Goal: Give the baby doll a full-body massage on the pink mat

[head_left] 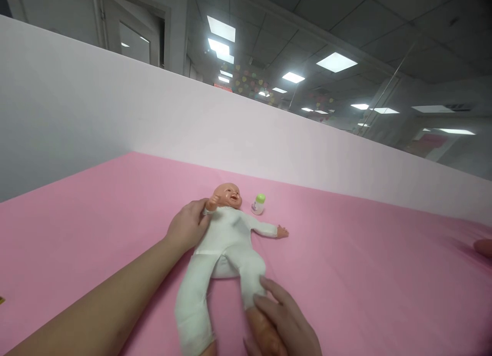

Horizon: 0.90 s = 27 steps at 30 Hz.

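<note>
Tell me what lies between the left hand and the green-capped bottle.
In the head view, the doll's upper body lies between the left hand and bottle, then a bare strip of pink surface.

A baby doll [232,235] lies on its back on a pink surface [365,253], its bald, glossy head at the far end and its legs pointing toward the viewer; the mouth is open in a smile; the soft body, sleeves and legs are pale white cloth, with hard, bare hands and feet; one arm stretches out sideways, fingers spread; the other bends up beside the head; the legs lie apart.
</note>
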Motion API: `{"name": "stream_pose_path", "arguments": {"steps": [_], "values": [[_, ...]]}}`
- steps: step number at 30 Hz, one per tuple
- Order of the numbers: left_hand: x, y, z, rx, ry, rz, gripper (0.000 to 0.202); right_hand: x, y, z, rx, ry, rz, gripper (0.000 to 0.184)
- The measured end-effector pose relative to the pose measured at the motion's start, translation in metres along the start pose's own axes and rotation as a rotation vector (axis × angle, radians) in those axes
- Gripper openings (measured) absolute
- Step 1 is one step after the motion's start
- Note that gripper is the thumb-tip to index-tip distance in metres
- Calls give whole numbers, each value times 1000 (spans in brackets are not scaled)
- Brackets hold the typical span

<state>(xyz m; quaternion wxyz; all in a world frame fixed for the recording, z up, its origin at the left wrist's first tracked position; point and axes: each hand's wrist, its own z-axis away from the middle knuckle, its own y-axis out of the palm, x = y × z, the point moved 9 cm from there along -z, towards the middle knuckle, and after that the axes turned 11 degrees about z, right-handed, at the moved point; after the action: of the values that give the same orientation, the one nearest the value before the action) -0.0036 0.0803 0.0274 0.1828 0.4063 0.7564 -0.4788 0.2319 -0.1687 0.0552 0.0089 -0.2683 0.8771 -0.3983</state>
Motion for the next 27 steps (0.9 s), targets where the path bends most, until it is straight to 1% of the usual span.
{"name": "stream_pose_path", "arguments": {"steps": [2, 4, 5, 8, 11, 13, 16, 19, 21, 23, 25, 27], "values": [[-17, 10, 2, 56, 133, -140, 43, -2, -9, -19, -31, 12, 9, 48], [-26, 19, 3, 109, 210, -258, 47, -2, -10, -38, -30, 48, 19, 46], [-28, 23, 3, 132, 233, -304, 49, -3, -7, -47, -6, 74, 20, 45], [-31, 29, 5, 161, 269, -381, 50, -8, 8, -70, 93, 154, 1, 43], [-36, 31, 8, 174, 282, -415, 50, -16, 28, -86, 196, 206, -32, 44], [-39, 33, 11, 190, 291, -426, 51, -23, 41, -91, 238, 243, -50, 46], [-40, 35, 12, 208, 294, -406, 53, -30, 53, -92, 242, 281, -65, 49], [-35, 33, 9, 206, 271, -310, 51, -31, 55, -87, 203, 260, -77, 52], [-27, 28, 5, 188, 223, -210, 52, -29, 50, -82, 169, 227, -82, 52], [-18, 22, 0, 179, 167, -72, 52, -24, 40, -76, 125, 195, -80, 51], [-3, 16, -4, 183, 75, 80, 49, -18, 27, -70, 85, 173, -71, 50], [20, 12, -7, 167, -85, 203, 46, -14, 13, -62, 67, 155, -65, 49]]}}
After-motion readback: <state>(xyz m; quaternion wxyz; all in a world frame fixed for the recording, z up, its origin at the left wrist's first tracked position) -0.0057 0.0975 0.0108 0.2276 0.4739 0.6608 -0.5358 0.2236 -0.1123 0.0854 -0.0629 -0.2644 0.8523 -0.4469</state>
